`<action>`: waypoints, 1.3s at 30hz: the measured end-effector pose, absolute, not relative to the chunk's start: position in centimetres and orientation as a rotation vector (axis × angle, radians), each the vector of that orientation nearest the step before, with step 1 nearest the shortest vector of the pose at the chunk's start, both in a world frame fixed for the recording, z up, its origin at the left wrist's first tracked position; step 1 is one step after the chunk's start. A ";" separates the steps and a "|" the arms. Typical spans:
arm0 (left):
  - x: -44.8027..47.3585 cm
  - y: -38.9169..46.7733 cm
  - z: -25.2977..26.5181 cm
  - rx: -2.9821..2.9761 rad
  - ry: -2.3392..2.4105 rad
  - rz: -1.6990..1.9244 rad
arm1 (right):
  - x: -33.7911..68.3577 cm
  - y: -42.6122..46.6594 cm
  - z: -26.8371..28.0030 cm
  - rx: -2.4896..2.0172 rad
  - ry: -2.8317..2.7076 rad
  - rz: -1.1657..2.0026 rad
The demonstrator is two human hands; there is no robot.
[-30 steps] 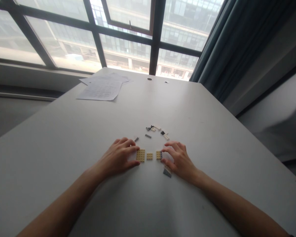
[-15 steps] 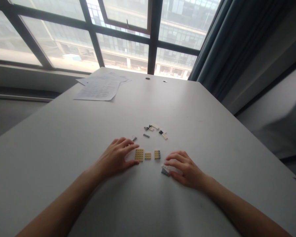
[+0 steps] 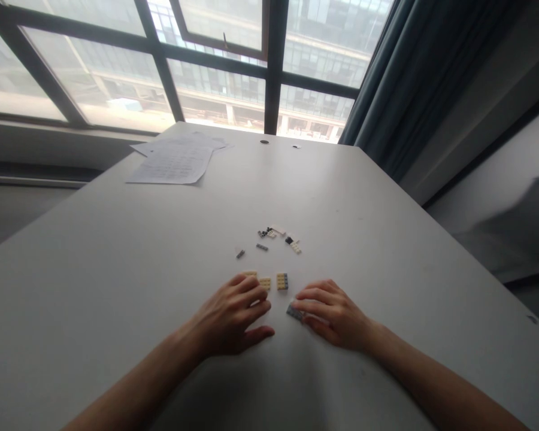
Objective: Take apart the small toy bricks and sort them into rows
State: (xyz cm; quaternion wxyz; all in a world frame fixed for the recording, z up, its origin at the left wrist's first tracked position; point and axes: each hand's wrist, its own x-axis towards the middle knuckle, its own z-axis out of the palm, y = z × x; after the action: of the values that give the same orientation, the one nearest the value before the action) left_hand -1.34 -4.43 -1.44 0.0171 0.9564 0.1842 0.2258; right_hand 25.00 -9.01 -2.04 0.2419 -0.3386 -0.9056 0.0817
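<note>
- Table (image 3: 170, 251) in the head view stretched white and broad, with the studded pieces lying on its near half, between the hands and a little beyond them.
- The left hand (image 3: 233, 314) was loosely open, palm down, its thumb spread well apart from the fingers; nothing could be seen in its hold.
- Its fingers partly covered the larger tan plate (image 3: 250, 274) and the edge of the small tan plate (image 3: 265, 284); whether they touched either could not be told.
- The tan and blue-grey block (image 3: 282, 281) lay to the right of those two, in the gap between the hands and clear of both.
- The right hand (image 3: 335, 312) was half open, fingers bent over the grey piece (image 3: 293, 312), with the thumb just beside it; whether it gripped the piece could not be told.
- Farther out lay a short grey bit (image 3: 240, 254), a grey bar (image 3: 262, 246), a cluster of dark and white pieces (image 3: 270, 232) and, to its right, a black and white group (image 3: 293, 243).
- Printed papers (image 3: 173, 161) overlapped near the far left corner.
- A dark-framed window (image 3: 220, 90) rose behind the table, a blue-grey curtain (image 3: 386, 84) hanging at its right.
</note>
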 end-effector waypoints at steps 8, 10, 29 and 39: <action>-0.5 -5.0 -2.1 2.993 0.535 0.730 | 25.2 -8.9 -3.0 -0.974 -2.513 0.042; 0.0 -5.3 -2.2 3.026 0.556 0.712 | 24.8 -8.8 -3.2 -1.124 -2.444 0.030; 5.7 -2.4 -1.5 2.941 1.023 0.654 | 26.2 -6.5 -3.1 -1.477 -2.177 0.272; 6.2 -2.2 -1.8 2.932 0.998 0.619 | 25.9 -6.7 -3.1 -1.481 -2.155 0.256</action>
State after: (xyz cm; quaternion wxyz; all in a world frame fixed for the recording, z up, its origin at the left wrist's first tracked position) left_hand 6.24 -2.24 -1.82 -0.0083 0.9283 0.3159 0.1960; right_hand 25.88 -6.73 -3.10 0.2542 -0.5452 -0.7933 0.0942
